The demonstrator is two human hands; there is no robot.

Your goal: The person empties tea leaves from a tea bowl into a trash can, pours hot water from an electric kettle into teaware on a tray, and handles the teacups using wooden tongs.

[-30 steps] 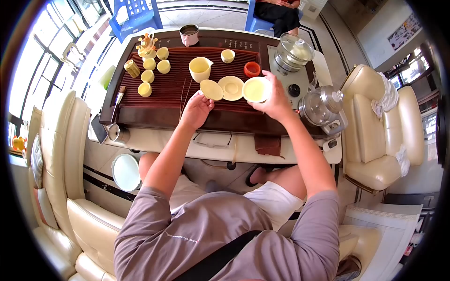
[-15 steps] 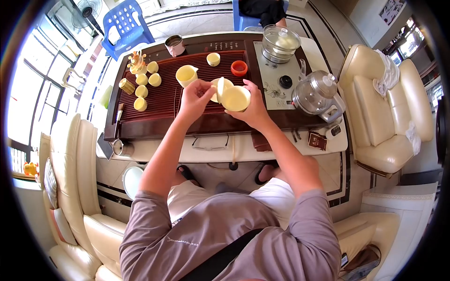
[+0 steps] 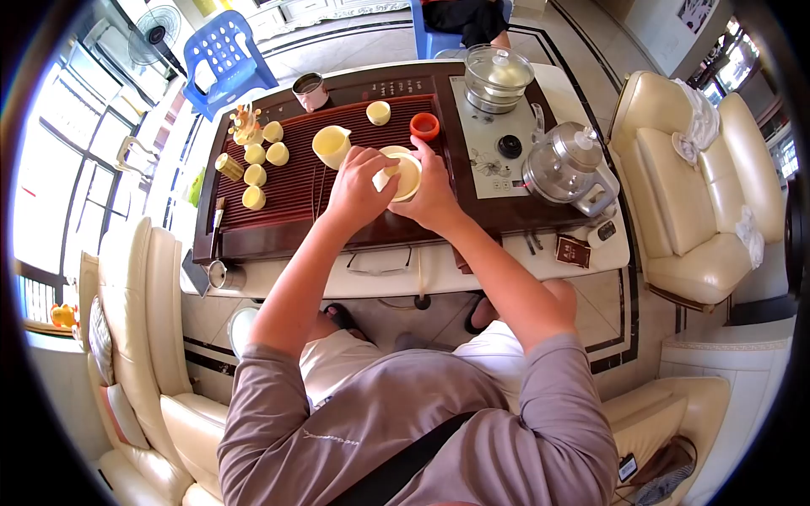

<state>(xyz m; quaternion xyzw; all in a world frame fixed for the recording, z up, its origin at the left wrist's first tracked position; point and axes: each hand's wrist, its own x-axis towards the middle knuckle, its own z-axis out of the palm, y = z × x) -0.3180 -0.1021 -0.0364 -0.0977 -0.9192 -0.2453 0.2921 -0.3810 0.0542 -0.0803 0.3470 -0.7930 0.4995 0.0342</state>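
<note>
Lettering [image 3: 400, 87] on tray [image 3: 283, 244] and packet [image 3: 573, 251] is unreadably small; left fingers [image 3: 368, 162] pinch a lid [image 3: 382, 178], right fingers [image 3: 427, 158] grip a cup [image 3: 409, 180], red bowl [image 3: 424, 127] just beyond.

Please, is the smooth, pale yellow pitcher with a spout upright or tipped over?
Upright: the pale yellow pitcher stands just beyond the left hand on the dark red slatted tray, its open mouth facing up.

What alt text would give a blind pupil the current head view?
A person's right hand holds a pale bowl and the left hand a partly hidden pale lid, above a dark slatted tea tray. Small cups and a pitcher stand on the tray, with a glass kettle at right.
</note>
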